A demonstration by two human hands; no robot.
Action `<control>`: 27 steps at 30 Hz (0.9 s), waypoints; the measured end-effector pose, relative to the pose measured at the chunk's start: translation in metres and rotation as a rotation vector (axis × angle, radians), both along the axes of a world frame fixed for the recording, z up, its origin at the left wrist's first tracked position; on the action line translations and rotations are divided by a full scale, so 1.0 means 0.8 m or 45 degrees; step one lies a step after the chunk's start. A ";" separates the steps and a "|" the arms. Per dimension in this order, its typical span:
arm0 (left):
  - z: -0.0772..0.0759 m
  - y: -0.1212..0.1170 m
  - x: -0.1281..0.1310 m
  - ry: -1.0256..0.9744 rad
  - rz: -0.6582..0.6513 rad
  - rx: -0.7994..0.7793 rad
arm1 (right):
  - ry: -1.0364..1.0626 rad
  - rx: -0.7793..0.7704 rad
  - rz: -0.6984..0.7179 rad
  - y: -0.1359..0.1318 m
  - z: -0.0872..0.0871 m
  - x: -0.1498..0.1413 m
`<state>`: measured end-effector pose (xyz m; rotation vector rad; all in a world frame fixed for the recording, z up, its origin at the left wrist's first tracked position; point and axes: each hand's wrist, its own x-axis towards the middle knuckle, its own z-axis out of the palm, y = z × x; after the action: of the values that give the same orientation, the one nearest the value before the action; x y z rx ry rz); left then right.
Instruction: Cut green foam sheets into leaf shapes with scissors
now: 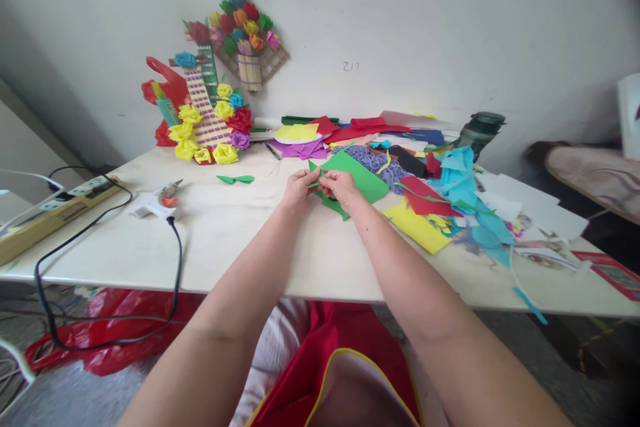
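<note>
Both hands meet over the middle of the table. My left hand [300, 188] is closed in a pinch on a small piece of green paper [314, 185]. My right hand [340, 188] presses its thumb and fingertips together on the same piece, touching the left fingertips. Something small and dark shows under the right fingers, too hidden to name. Behind and beneath the hands lies a larger green paper sheet [367, 180], with a pointed scrap [341, 211] sticking out below. Cut green paper leaves [236, 179] lie apart on the left.
A glue gun [157, 203] with a black cord rests at left near a power strip [60, 210]. Paper flowers [225, 153] stand behind. On the right are purple yarn [367, 163], yellow paper [417, 225], blue crepe paper [457, 173] and a dark bottle [480, 130].
</note>
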<state>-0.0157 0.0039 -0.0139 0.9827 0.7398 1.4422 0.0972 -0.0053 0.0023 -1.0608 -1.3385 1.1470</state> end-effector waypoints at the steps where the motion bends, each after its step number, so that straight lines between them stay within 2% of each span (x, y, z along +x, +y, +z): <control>1: 0.001 0.000 0.000 -0.011 0.006 -0.005 | 0.000 0.010 0.007 0.001 -0.001 0.000; 15: 0.010 -0.002 -0.003 -0.117 0.140 -0.063 | 0.003 0.061 0.090 0.003 -0.006 -0.002; 27: 0.005 0.004 -0.008 -0.099 0.276 -0.079 | -0.012 0.014 0.128 -0.003 -0.002 -0.002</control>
<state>-0.0219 0.0072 -0.0099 0.8134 0.8487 1.6251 0.0952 -0.0078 0.0005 -1.0017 -1.4177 1.2081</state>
